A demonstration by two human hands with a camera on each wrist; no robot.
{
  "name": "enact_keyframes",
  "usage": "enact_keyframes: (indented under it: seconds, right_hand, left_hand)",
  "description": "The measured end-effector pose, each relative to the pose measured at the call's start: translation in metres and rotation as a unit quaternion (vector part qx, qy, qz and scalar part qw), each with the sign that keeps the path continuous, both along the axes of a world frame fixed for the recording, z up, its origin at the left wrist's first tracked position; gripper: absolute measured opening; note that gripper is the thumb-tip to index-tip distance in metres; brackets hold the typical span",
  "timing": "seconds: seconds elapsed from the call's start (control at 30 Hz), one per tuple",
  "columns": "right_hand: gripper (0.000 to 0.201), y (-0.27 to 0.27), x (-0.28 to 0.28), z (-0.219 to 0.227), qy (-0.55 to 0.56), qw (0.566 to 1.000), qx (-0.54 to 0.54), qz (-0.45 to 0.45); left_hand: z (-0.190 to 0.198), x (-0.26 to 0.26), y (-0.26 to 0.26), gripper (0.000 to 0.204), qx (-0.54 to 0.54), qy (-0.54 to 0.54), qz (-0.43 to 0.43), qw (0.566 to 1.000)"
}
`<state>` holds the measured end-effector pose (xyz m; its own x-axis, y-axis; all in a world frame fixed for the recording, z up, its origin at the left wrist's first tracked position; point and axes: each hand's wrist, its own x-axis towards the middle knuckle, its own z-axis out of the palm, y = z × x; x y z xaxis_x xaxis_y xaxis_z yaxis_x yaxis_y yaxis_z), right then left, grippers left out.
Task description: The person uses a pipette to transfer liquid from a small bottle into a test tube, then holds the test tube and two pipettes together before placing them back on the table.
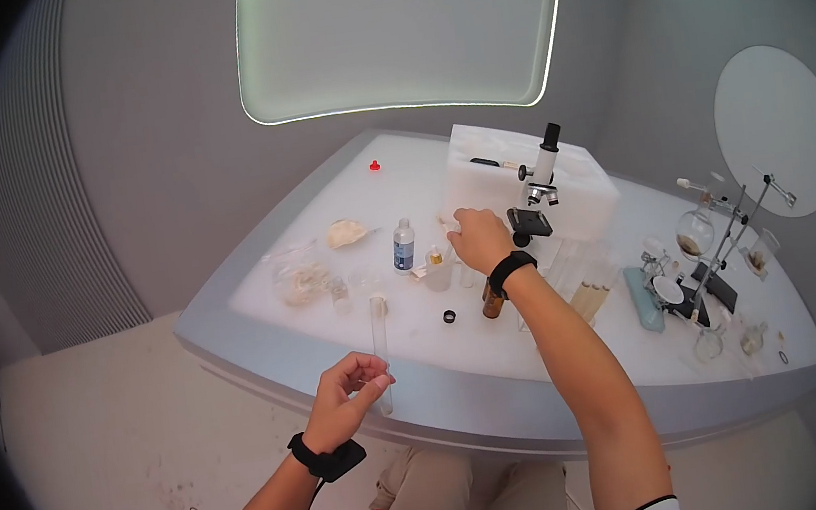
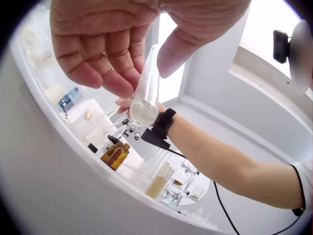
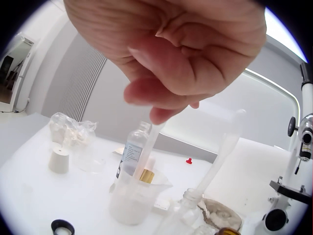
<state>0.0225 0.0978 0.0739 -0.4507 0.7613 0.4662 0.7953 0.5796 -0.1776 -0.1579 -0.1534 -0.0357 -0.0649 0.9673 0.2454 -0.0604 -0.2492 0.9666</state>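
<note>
My left hand [image 1: 347, 398] [image 2: 146, 34] pinches a clear test tube [image 1: 380, 334] [image 2: 145, 100] between thumb and fingers; a little pale content shows at its rounded end in the left wrist view. Above the beaker [image 3: 131, 203], my right hand [image 1: 480, 239] [image 3: 181, 63] has its fingers curled round the top of a thin translucent stick or dropper [image 3: 150, 147], whose lower part is inside the beaker. The fingers hide its upper end. Behind the beaker stands a labelled clear bottle [image 1: 404, 247] [image 3: 131, 155]. Another translucent dropper [image 3: 222, 156] leans in a glass bottle [image 3: 188, 208].
A microscope [image 1: 542, 179] and white foam box [image 1: 476, 146] stand behind my right hand. Brown bottles [image 2: 116, 155], a black cap [image 1: 449, 317] and a white stopper [image 3: 59, 160] are on the table. Flasks and metal stands [image 1: 728, 239] occupy the right side; a plastic bag [image 1: 300, 279] lies left.
</note>
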Motion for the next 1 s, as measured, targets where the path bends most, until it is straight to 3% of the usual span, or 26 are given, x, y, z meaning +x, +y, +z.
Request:
enact_keyframes:
  seconds: [0.27, 0.33, 0.43, 0.53, 0.87, 0.93, 1.0]
  right_hand:
    - [0.026, -0.033, 0.020, 0.022, 0.067, 0.996, 0.036, 0.045]
    - [0.028, -0.054, 0.029, 0.023, 0.143, 0.981, 0.023, 0.131]
    - [0.035, -0.101, 0.047, 0.020, 0.228, 0.941, -0.146, 0.203]
    - [0.042, -0.145, 0.071, 0.005, 0.221, 0.921, -0.206, 0.247]
    - [0.021, -0.198, 0.149, 0.012, 0.253, 0.892, -0.302, 0.222]
    - [0.019, -0.200, 0.165, 0.026, 0.218, 0.915, -0.271, 0.206]
    - [0.016, -0.195, 0.184, 0.043, 0.254, 0.915, -0.258, 0.178]
  left_hand:
    - [0.009, 0.018, 0.007, 0.016, 0.014, 0.001, -0.015, 1.000]
    - [0.013, 0.025, 0.010, 0.016, 0.011, 0.007, -0.017, 1.000]
    - [0.015, 0.035, 0.011, 0.016, 0.017, 0.018, -0.033, 0.999]
    - [0.015, 0.049, 0.010, 0.017, 0.055, 0.066, -0.068, 0.994]
    - [0.016, 0.116, 0.001, 0.023, 0.056, 0.096, -0.194, 0.975]
    - [0.021, 0.127, -0.002, 0.026, 0.077, 0.110, -0.176, 0.975]
    - [0.025, 0.131, -0.007, 0.029, 0.095, 0.123, -0.156, 0.975]
